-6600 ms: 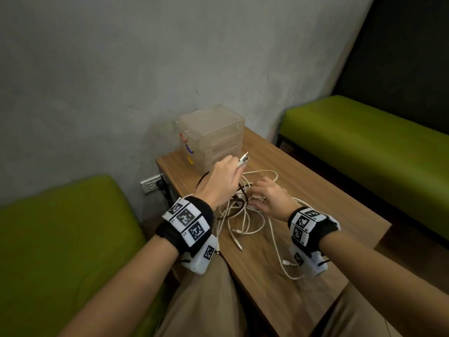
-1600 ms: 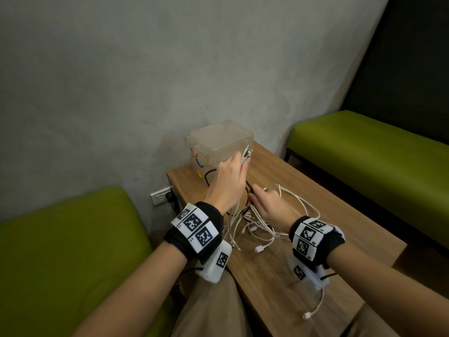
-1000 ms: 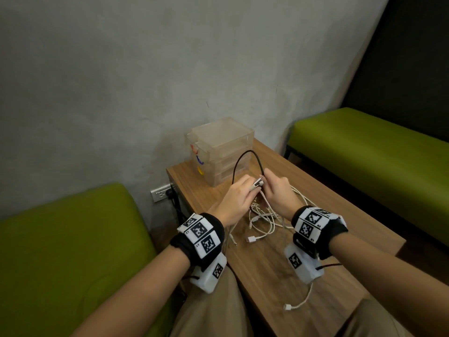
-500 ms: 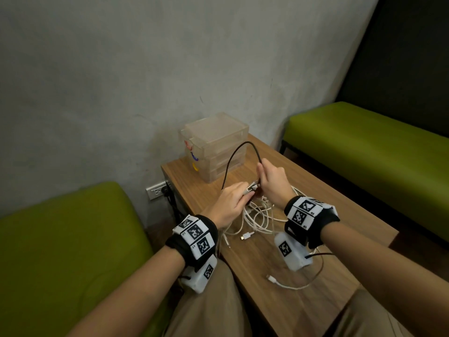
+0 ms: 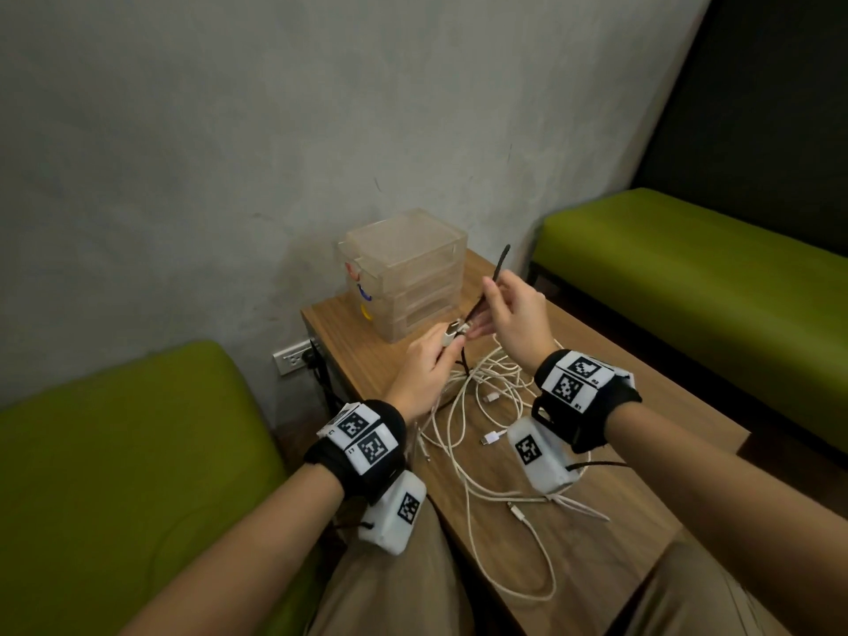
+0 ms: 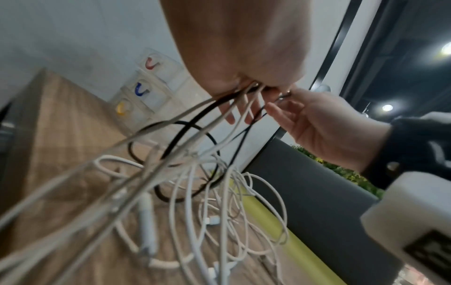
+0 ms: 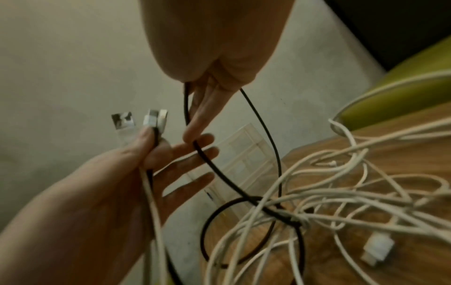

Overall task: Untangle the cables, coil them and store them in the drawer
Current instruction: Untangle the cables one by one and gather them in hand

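clear plastic drawer unit (image 5: 404, 273): shut, contents unclear
black cable (image 7: 220, 173): pinched by right hand (image 5: 516, 316)
left hand (image 5: 424, 367): pinching USB plugs (image 7: 139, 120) beside unit

Both forearms reach forward, wrists banded, hands raised close together. The left hand (image 5: 424, 371) pinches plug ends between thumb and forefinger, its other fingers (image 7: 195, 154) spread loosely. The right hand (image 5: 516, 316), slightly higher, pinches a black cable (image 7: 263, 123).

The head view looks down and forward over both forearms at the wooden surface (image 5: 610, 534) by the wall. Each wrist view looks close along its palm, low, sharing the tangled cables (image 6: 219, 202) and clear drawer unit (image 7: 246, 152).
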### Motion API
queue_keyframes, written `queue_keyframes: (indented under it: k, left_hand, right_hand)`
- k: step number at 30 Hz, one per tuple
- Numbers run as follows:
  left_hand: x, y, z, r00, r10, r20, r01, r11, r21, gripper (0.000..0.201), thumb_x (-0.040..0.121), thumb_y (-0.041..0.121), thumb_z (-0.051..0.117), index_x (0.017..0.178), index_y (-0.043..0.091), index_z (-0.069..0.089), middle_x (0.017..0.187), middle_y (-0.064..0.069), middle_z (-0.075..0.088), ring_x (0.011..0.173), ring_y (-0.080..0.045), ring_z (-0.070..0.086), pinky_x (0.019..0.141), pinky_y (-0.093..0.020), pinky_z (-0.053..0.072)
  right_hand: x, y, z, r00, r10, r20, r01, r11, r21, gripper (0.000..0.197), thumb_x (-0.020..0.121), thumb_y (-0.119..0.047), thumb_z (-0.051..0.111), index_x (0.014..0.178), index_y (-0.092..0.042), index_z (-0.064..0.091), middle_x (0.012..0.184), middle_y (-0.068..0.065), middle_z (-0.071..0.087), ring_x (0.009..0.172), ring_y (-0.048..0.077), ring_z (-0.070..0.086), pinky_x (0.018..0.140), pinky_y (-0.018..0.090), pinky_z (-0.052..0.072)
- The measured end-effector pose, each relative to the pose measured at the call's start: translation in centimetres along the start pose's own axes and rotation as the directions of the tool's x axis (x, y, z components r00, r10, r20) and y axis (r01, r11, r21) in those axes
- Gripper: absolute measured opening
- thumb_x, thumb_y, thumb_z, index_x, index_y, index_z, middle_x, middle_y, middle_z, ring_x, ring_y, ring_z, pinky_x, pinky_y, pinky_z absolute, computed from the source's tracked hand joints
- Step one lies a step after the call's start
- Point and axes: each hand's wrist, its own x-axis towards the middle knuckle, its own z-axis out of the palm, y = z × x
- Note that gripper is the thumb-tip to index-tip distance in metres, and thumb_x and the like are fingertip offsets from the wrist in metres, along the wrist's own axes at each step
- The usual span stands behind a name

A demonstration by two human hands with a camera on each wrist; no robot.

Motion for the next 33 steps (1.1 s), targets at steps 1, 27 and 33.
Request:
queue_keyframes:
  k: [1,27,33]
  left_hand:
    - [0.2,0.3,0.2,1.0,-0.016,0.009,0.016,1.0,-0.016,0.031,0.096,0.019,0.039,0.102,-0.005,0.058,0.096,-0.016,0.06,0.089,-0.022,0.056,0.077,-0.026,0.043]
    - [3.8,6.2,-3.7,0.922,0.088,-0.376,-0.12,0.991,-0.063,0.03,0.097,0.019,0.034,0.069,0.026,0.042,0.059,0.011,0.039,0.052,0.0,0.042,0.052,-0.013,0.032]
    - [5.4,8.8,-5.3,0.932,0.158,-0.326,-0.202,0.974,-0.106,0.03,0.097,0.021,0.032,0.069,0.029,0.039,0.061,0.01,0.037,0.054,-0.002,0.037,0.055,-0.016,0.031]
  right_hand:
    - [0.1,0.2,0.1,0.999,-0.035,-0.008,0.034,0.999,-0.038,0.024,0.096,-0.019,0.046,0.072,-0.017,0.045,0.06,0.002,0.06,0.049,0.008,0.064,0.047,0.03,0.056]
    - [-5.4,8.5,0.5,0.823,0.406,0.397,0.025,0.673,-0.739,0.073,0.079,-0.072,0.037,0.131,-0.021,0.043,0.122,0.002,0.052,0.105,0.022,0.054,0.09,0.043,0.048]
    - [-4.0,5.9,0.6,0.914,0.299,0.275,0.036,0.615,-0.788,0.031,0.091,-0.031,0.046,0.114,-0.014,0.055,0.114,0.01,0.062,0.104,0.029,0.057,0.089,0.041,0.045]
